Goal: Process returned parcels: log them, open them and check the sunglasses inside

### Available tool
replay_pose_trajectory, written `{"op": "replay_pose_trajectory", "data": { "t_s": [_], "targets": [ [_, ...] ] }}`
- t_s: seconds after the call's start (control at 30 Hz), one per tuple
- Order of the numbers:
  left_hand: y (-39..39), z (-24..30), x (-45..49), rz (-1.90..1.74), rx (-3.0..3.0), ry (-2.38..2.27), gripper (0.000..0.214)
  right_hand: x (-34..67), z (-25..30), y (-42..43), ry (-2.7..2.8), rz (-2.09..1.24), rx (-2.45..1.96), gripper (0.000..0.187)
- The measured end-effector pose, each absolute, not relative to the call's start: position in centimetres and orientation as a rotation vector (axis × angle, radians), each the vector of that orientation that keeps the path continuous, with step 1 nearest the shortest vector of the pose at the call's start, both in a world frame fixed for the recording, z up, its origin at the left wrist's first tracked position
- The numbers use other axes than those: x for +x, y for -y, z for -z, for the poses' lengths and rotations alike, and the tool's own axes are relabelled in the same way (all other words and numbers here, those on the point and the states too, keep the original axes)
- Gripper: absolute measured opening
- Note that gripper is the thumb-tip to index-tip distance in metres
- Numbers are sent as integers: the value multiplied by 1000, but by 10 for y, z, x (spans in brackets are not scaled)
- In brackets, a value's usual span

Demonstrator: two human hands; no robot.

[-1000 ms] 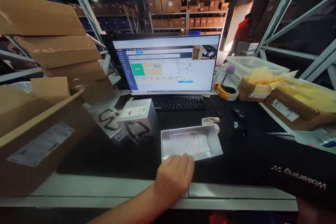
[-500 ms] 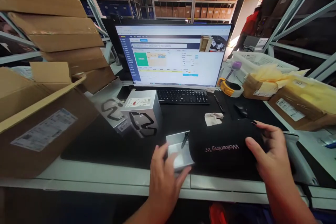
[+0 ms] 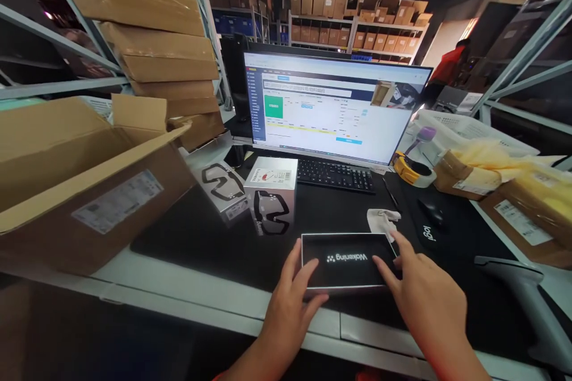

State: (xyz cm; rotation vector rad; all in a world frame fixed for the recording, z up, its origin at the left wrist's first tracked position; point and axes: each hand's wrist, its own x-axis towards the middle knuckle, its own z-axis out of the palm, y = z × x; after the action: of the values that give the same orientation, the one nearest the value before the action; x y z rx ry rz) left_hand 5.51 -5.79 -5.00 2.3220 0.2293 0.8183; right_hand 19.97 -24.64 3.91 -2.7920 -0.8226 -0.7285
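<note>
A shallow white-edged box (image 3: pixel 346 290) is near the table's front edge. Inside it lies a black case (image 3: pixel 344 271), its white "Wakening" lettering upside down to me. My left hand (image 3: pixel 297 286) grips the box's left end, thumb below and fingers over the rim. At the other end my right hand (image 3: pixel 415 280) holds the box and case, its thumb pressing on the case's right part and its fingers round the far corner. Behind stand a silver printed carton (image 3: pixel 273 211) and a second one (image 3: pixel 221 190) lying beside it.
An open cardboard box (image 3: pixel 129 196) stands at the left. Behind the cartons are a keyboard (image 3: pixel 335 175) and monitor (image 3: pixel 330 107). A crumpled white cloth (image 3: pixel 382 220), mouse (image 3: pixel 431 212), tape dispenser (image 3: pixel 413 169) and scanner (image 3: pixel 513 274) lie on the right.
The black case has moved left from the mat into the white box, carried by my right hand. My left hand still holds the box's left end. The view has shifted left.
</note>
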Motion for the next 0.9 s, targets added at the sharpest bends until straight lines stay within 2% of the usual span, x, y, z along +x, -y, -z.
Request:
{"op": "replay_pose_trajectory", "data": {
  "t_s": [0.1, 0.27, 0.3, 0.33, 0.4, 0.43, 0.47, 0.6, 0.7, 0.77, 0.9],
  "targets": [
    [51, 49, 55, -869, 2374, -222, 52, 214, -35, 256, 1092, 634, -2639, 36],
    [23, 15, 60, -1499, 2354, -190, 74, 252, -31, 287, 992, 458, -2324, 31],
    [14, 2, 62, -1566, 2319, -261, 73, 261, -28, 293, 987, 373, -2251, 39],
    [3, -14, 65, -1590, 2302, -342, 74, 269, -24, 297, 1008, 246, -2165, 57],
    [-23, -47, 73, -1540, 2335, -442, 84, 281, -14, 300, 1082, -91, -1962, 107],
    [-40, -64, 78, -1460, 2389, -440, 87, 285, -8, 299, 1107, -246, -1879, 125],
    [-59, -79, 83, -1331, 2452, -410, 92, 286, -2, 296, 1117, -357, -1841, 133],
    [-139, -118, 104, -584, 2424, 25, 120, 276, 13, 283, 1094, -396, -2024, 125],
    [-172, -117, 115, -310, 2230, 54, 115, 265, 15, 280, 1072, -301, -2055, 117],
    [-171, -106, 119, -339, 2097, 22, 103, 262, 15, 282, 1060, -240, -2041, 111],
    [-143, -83, 121, -723, 1629, -193, 81, 262, 11, 291, 940, -77, -2038, 105]
  ]
}}
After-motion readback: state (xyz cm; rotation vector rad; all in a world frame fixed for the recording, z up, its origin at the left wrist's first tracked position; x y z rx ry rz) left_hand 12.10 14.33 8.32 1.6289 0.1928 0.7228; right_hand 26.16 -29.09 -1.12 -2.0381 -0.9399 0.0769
